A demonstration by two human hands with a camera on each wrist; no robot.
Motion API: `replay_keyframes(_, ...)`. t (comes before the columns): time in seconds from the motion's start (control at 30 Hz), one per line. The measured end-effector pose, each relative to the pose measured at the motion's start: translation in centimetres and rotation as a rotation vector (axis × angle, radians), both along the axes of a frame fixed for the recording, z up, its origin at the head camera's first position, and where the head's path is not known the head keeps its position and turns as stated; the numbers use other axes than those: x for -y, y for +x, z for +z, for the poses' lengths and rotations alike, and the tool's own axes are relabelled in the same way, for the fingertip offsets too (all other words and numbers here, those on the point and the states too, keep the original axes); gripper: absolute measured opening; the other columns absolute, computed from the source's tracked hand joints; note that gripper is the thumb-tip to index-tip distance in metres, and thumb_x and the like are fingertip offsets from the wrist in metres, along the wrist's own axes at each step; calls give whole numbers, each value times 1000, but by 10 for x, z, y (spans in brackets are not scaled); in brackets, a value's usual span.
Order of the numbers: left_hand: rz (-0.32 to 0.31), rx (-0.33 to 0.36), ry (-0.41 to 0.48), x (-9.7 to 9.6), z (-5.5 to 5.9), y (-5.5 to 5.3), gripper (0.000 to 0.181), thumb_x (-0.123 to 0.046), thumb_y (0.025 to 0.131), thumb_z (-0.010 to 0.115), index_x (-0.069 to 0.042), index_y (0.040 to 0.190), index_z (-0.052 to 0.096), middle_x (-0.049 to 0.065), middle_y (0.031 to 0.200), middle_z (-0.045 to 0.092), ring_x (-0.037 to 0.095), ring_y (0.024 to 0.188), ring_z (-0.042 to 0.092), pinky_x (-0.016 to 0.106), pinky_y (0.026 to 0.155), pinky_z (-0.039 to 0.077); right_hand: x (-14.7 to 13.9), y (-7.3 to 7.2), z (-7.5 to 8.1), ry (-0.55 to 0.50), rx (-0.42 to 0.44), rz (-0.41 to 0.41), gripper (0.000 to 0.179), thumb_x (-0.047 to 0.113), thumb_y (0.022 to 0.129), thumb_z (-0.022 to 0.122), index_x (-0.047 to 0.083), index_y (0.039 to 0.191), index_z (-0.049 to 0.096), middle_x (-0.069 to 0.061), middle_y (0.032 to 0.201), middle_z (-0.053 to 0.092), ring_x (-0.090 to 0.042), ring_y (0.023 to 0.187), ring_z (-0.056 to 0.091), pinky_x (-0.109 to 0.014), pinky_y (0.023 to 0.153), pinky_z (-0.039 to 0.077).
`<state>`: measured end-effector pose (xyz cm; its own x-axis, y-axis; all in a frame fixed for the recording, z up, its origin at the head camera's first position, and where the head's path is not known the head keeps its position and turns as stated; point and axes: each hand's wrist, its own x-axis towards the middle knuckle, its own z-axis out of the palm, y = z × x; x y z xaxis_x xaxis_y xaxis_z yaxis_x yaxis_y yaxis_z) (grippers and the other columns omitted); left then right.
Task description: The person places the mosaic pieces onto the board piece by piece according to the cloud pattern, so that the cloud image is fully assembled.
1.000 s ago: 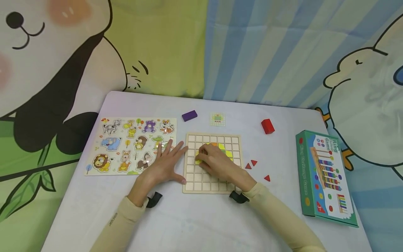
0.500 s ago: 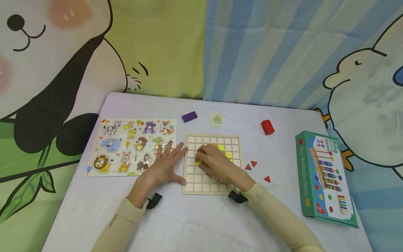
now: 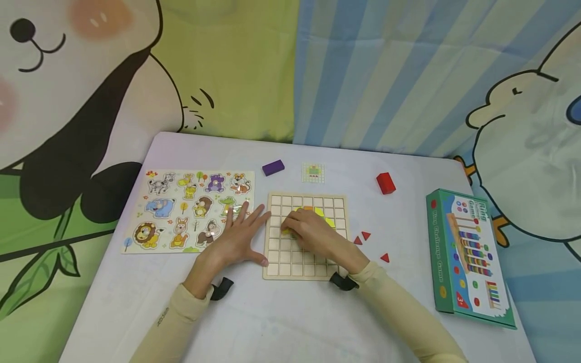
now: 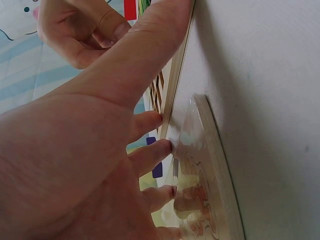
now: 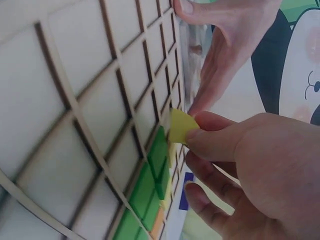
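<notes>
My right hand [image 3: 313, 233] is over the wooden grid board [image 3: 283, 269]. Between thumb and forefinger it pinches a yellow rounded piece [image 5: 181, 127], one edge right at a cell of the grid. Beside it in the right wrist view lie green pieces [image 5: 145, 192] and an orange piece [image 5: 157, 222] set in cells. More yellow pieces [image 3: 329, 222] show past the hand in the head view. My left hand [image 3: 236, 239] has its fingers spread, thumb and fingertips at the board's left edge, partly over the animal puzzle [image 3: 170, 222].
Three red triangles [image 3: 385, 257] lie right of the board. Behind it are a purple block [image 3: 273, 168], a small pattern card [image 3: 313, 172] and a red block [image 3: 386, 183]. A green game box [image 3: 472, 257] stands at the table's right side.
The right hand's fingers have shifted slightly around the yellow piece at the same spot on the board. The left hand has stayed where it was.
</notes>
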<state>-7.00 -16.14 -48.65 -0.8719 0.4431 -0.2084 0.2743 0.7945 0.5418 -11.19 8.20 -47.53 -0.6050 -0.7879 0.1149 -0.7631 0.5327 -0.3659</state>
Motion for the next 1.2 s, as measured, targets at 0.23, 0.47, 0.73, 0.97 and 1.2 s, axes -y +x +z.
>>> replay_keyframes(0.23,0,11,4,0,0,0,124,-50,62,92,-13,161,28,13,171,15,46,156,-4,71,120,-12,2,-3,3,46,47,41,26,-8,90,67,12,103,77,0,108,73,-20,104,63,-36,97,51)
replay_keyframes(0.47,-6,4,8,0,-1,1,124,-51,62,91,-12,161,27,15,170,15,48,156,-3,73,119,-10,4,-1,1,82,84,54,27,-9,88,67,13,100,78,-1,117,69,-21,110,62,-35,99,52)
replay_keyframes(0.73,-6,-7,2,1,0,1,123,-50,62,91,-11,161,29,15,170,16,49,156,-2,74,119,-9,1,-4,3,-8,36,31,19,-2,91,70,11,102,77,-5,118,69,-22,112,64,-37,103,52)
replay_keyframes(0.97,-4,2,1,0,2,0,123,-50,62,92,-11,160,29,15,170,16,49,155,-2,74,119,-9,-1,-4,-5,-20,-8,12,16,13,90,77,10,105,78,-7,112,69,-23,105,63,-39,98,52)
replay_keyframes(1.2,-2,-2,-5,-1,1,0,124,-51,61,92,-11,160,30,14,170,17,48,156,-2,73,119,-9,-7,-3,-3,-54,-16,-4,15,10,88,79,9,103,78,-7,109,68,-23,101,62,-37,94,53)
